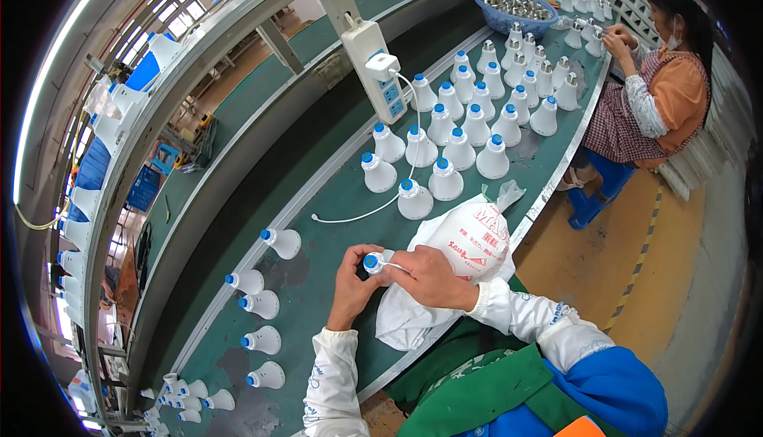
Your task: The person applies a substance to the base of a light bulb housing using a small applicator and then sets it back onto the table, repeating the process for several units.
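My left hand [353,284] is closed around a white cone-shaped lamp housing [378,271] with a blue cap, its top turned up toward me. My right hand [435,279] grips the housing's other side, fingers bent, with a thin white strip or wire showing by the blue cap. Most of the housing is hidden by my fingers. Beside my right hand, a white plastic bag [470,240] with red print rests on the green work surface [334,230]. Several similar housings [458,149] with blue caps stand upright beyond my hands.
Several housings [263,303] lie on their sides at left. A power strip [373,71] on a post holds a white charger, its cable [358,218] trailing across the surface. Far off, a blue basin [517,14] holds metal caps; a co-worker [660,79] sits at the right edge.
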The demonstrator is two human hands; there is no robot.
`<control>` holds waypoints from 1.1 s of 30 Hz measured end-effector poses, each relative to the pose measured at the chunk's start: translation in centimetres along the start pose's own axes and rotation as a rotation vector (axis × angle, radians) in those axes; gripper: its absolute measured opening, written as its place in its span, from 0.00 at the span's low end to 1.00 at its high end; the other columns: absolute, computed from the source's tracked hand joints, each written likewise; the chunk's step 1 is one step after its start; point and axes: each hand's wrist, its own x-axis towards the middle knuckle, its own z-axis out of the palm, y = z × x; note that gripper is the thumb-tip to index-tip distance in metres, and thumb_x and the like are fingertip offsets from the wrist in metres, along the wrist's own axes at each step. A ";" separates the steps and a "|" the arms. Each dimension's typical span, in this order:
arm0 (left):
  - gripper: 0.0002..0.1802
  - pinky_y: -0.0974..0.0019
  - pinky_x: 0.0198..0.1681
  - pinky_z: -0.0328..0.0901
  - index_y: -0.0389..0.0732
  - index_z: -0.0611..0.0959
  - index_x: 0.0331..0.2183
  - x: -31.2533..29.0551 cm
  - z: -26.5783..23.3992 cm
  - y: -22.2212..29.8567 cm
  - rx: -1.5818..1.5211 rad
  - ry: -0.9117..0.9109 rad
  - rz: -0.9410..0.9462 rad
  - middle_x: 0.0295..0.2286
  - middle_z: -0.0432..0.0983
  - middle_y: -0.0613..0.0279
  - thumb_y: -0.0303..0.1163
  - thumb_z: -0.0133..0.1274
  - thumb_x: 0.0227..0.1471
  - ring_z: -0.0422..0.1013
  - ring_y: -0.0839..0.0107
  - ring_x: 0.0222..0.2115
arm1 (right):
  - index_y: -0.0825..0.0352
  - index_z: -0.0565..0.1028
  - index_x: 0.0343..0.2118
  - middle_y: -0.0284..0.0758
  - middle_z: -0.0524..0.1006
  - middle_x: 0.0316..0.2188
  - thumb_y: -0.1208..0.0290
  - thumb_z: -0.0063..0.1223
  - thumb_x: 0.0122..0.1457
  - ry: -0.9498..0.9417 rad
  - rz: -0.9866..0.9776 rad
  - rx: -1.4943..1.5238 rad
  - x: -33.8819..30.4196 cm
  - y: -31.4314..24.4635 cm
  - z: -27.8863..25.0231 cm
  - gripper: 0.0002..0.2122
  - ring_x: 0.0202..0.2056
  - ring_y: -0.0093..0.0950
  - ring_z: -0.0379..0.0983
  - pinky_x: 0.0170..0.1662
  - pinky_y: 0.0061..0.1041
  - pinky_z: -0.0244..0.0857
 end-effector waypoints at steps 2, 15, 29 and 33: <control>0.30 0.69 0.50 0.60 0.38 0.72 0.45 0.2 -0.5 -0.4 -0.039 -0.005 -0.040 0.42 0.72 0.61 0.23 0.64 0.37 0.68 0.71 0.44 | 0.65 0.72 0.24 0.39 0.71 0.16 0.67 0.51 0.54 0.008 -0.013 -0.007 0.0 0.2 0.1 0.08 0.18 0.41 0.66 0.23 0.37 0.58; 0.32 0.67 0.53 0.57 0.39 0.73 0.45 0.6 -1.1 -0.1 0.120 -0.072 0.048 0.45 0.68 0.60 0.26 0.65 0.34 0.64 0.67 0.48 | 0.64 0.73 0.25 0.38 0.72 0.17 0.67 0.52 0.54 0.017 -0.019 -0.018 -0.1 0.4 0.3 0.07 0.18 0.41 0.66 0.24 0.37 0.58; 0.28 0.64 0.56 0.54 0.39 0.75 0.43 0.4 -0.2 0.6 -0.001 -0.019 0.059 0.47 0.67 0.60 0.24 0.64 0.34 0.62 0.66 0.50 | 0.65 0.73 0.25 0.38 0.72 0.17 0.68 0.51 0.54 0.006 -0.022 -0.042 0.0 0.3 0.2 0.06 0.19 0.41 0.67 0.24 0.36 0.59; 0.32 0.63 0.56 0.54 0.40 0.74 0.44 0.7 -1.4 -0.1 0.004 -0.068 0.004 0.47 0.67 0.61 0.25 0.65 0.31 0.61 0.66 0.51 | 0.65 0.73 0.26 0.38 0.72 0.18 0.68 0.51 0.54 0.004 -0.019 -0.029 0.0 0.3 0.2 0.06 0.19 0.41 0.67 0.24 0.36 0.59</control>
